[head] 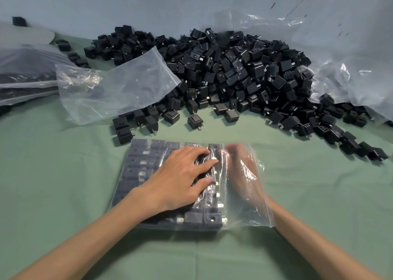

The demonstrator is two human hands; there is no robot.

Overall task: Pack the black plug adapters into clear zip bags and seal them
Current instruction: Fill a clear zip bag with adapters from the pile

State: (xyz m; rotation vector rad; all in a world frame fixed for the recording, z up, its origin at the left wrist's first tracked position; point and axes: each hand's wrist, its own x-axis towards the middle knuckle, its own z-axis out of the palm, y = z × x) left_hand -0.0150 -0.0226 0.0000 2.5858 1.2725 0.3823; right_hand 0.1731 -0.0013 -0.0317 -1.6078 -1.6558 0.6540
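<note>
Black plug adapters [138, 162] in rows inside clear zip bag [251, 216] on green table [63, 184]; left hand [180, 179] flat on top, fingers straight; right hand [240, 173] inside bag mouth, blurred, fingers' state unclear.

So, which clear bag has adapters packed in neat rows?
The zip bag nearest the camera, under the left hand: adapters fill it in rows. The empty bag leaning on the loose pile holds none.
</note>
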